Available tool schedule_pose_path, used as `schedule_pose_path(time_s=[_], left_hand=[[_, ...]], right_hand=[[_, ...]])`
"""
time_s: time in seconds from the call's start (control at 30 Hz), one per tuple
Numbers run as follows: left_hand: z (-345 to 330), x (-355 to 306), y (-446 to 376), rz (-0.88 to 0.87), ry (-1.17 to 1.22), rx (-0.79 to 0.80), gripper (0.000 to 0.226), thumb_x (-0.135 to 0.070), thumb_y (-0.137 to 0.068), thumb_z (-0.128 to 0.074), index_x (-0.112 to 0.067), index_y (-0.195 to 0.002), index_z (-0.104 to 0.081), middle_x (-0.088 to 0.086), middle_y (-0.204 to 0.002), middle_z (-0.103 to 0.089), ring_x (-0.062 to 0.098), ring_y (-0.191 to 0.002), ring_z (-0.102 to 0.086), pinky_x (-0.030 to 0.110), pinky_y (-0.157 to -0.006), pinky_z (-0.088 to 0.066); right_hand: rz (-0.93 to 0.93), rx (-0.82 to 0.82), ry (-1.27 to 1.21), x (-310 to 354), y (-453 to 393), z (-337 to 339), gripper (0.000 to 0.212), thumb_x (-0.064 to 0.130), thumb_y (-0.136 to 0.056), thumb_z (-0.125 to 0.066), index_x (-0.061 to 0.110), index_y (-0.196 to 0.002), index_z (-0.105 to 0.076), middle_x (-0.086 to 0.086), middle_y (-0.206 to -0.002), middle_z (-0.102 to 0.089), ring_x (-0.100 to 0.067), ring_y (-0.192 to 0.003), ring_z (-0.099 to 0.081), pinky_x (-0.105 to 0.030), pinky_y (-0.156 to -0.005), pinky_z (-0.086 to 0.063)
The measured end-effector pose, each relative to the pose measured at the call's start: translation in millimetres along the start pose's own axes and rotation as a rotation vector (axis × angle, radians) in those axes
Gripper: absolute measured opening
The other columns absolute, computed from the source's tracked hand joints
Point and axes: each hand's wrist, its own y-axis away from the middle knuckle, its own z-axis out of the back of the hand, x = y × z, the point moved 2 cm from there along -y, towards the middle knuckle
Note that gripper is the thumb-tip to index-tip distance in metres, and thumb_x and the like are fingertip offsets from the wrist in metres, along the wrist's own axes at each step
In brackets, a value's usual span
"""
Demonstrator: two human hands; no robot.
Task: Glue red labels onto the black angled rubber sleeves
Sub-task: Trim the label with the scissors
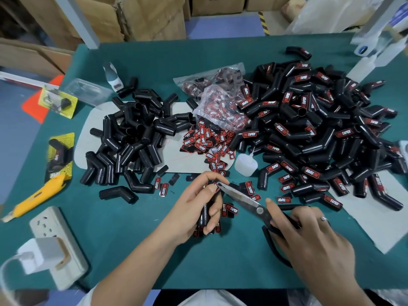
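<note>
Head view, left hand (194, 208) fingers gripping black angled rubber sleeve (204, 214), right hand (309, 237) fingers gripping steel scissors (245, 200)

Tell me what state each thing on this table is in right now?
Left hand: grips a black sleeve.
Right hand: holds scissors, blades nearly closed at the sleeve's top.
Left pile of sleeves: unlabelled.
Right pile of sleeves: labelled.
Glue bottle: upright, uncapped.
Label bag: open, labels spilled.
Yellow knife: lying idle.

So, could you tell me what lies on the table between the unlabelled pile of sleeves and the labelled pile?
In the head view, loose red labels and a small glue bottle lie between the unlabelled pile and the labelled pile.
</note>
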Motion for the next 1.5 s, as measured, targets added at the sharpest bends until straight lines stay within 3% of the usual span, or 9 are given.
schedule_pose_path(time_s=[0.17, 0.37, 0.5, 0.67, 0.8, 0.97, 1.17, 1.3, 1.5], left_hand=[[-0.9, -3.3, 0.6, 0.013, -0.007, -0.012, 0.025, -0.023, -0.104, -0.042, -0.010, -0.117, -0.059, 0.005, -0.063, -0.038, 0.015, -0.036, -0.041, 0.021, -0.039, -0.037], [-1.0, -5.8, 0.3, 0.031, 0.005, 0.003, 0.024, -0.023, -0.104, -0.043, -0.013, -0.114, -0.062, 0.005, -0.063, -0.038, 0.016, -0.036, -0.041, 0.020, -0.038, -0.036], [-0.1, -4.9, 0.1, 0.048, 0.015, 0.008, 0.025, -0.023, -0.105, -0.042, -0.014, -0.113, -0.064, 0.005, -0.063, -0.038, 0.016, -0.036, -0.042, 0.020, -0.038, -0.036], [1.0, -3.1, 1.4, 0.058, 0.024, 0.021, 0.025, -0.022, -0.106, -0.041, -0.013, -0.115, -0.063, 0.005, -0.063, -0.039, 0.016, -0.035, -0.042, 0.018, -0.040, -0.037], [1.4, -1.9, 1.8, 0.056, 0.014, 0.031, 0.025, -0.023, -0.105, -0.042, -0.013, -0.116, -0.062, 0.005, -0.063, -0.039, 0.016, -0.035, -0.041, 0.019, -0.040, -0.036], [5.5, 1.1, 4.2, 0.035, 0.016, 0.054, 0.026, -0.024, -0.106, -0.043, -0.013, -0.120, -0.061, 0.006, -0.064, -0.041, 0.018, -0.036, -0.042, 0.019, -0.041, -0.037], [21.7, 3.4, -0.5, -0.053, -0.188, 0.014, 0.034, -0.024, -0.107, -0.046, -0.025, -0.132, -0.068, 0.007, -0.087, -0.062, 0.020, -0.052, -0.052, 0.025, -0.047, -0.044], [31.7, 4.8, -11.4, -0.126, -0.383, -0.072, 0.038, -0.023, -0.104, -0.053, -0.038, -0.136, -0.066, 0.000, -0.095, -0.064, 0.019, -0.059, -0.054, 0.027, -0.059, -0.049], [33.4, 5.1, -13.3, -0.180, -0.511, -0.116, 0.023, -0.039, -0.092, -0.067, -0.041, -0.114, -0.063, -0.015, -0.095, -0.068, 0.010, -0.073, -0.062, 0.025, -0.071, -0.051]], right_hand=[[0.067, 0.045, 0.054, -6.8, -4.1, 3.1, 0.054, 0.032, -0.095, -0.067, 0.022, -0.146, -0.054, -0.008, -0.095, -0.038, -0.019, -0.078, -0.036, -0.025, -0.036, -0.035], [0.071, 0.188, 0.102, -13.9, -8.2, 2.2, 0.097, 0.017, -0.061, -0.097, 0.021, -0.148, -0.055, -0.008, -0.094, -0.038, -0.021, -0.079, -0.036, -0.024, -0.050, -0.019], [0.096, 0.214, 0.118, -14.0, -11.1, 5.7, 0.096, 0.016, -0.060, -0.097, 0.019, -0.147, -0.055, -0.009, -0.095, -0.037, -0.021, -0.078, -0.035, -0.024, -0.041, -0.026], [0.151, 0.155, 0.154, -14.2, -16.7, 16.6, 0.070, 0.003, -0.074, -0.080, 0.014, -0.140, -0.058, -0.009, -0.091, -0.034, -0.020, -0.074, -0.027, -0.025, -0.048, -0.016], [0.145, 0.104, 0.141, -13.5, -17.2, 19.3, 0.047, 0.014, -0.085, -0.072, 0.016, -0.132, -0.065, -0.009, -0.090, -0.035, -0.021, -0.068, -0.035, -0.024, -0.050, -0.017], [-0.140, 0.158, -0.153, -20.4, -10.4, 25.2, 0.039, 0.041, -0.099, -0.065, 0.031, -0.136, -0.057, -0.007, -0.080, -0.049, -0.027, -0.049, -0.052, -0.022, -0.040, -0.035], [-0.313, 0.484, -0.146, -39.2, 22.4, 23.7, 0.068, 0.016, -0.049, -0.104, 0.021, -0.113, -0.080, -0.011, -0.087, -0.056, -0.032, -0.056, -0.062, -0.042, -0.034, -0.050], [-0.327, 0.562, -0.134, -54.0, 37.7, 18.6, 0.064, 0.005, -0.047, -0.104, 0.018, -0.105, -0.083, -0.012, -0.086, -0.062, -0.035, -0.063, -0.066, -0.042, -0.035, -0.050], [-0.265, 0.607, -0.251, -74.5, 46.3, 1.7, 0.070, 0.020, -0.047, -0.106, 0.027, -0.111, -0.079, 0.004, -0.096, -0.056, -0.020, -0.063, -0.065, -0.031, -0.032, -0.046]])
